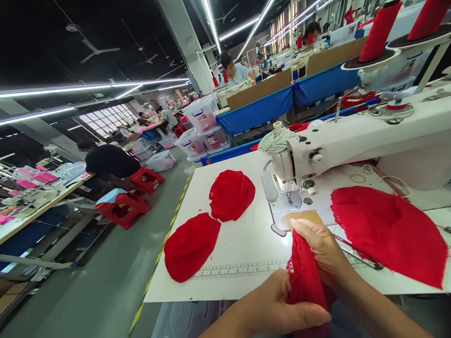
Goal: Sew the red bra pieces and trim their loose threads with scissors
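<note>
Both my hands grip a piece of red fabric with a lacy edge, held in front of the sewing machine. My left hand is closed round its lower part, thumb across the cloth. Higher up, my right hand pinches the fabric's top end, close to the needle plate. A tan patch lies on the machine bed just behind my right fingertips. The fabric's bottom end runs out of view.
Two red fabric stacks rest on the left of the white table; a larger red piece lies on the right. Scissors sit partly under it. A ruler strip marks the table. Red thread cones stand behind. Co-workers sit farther off.
</note>
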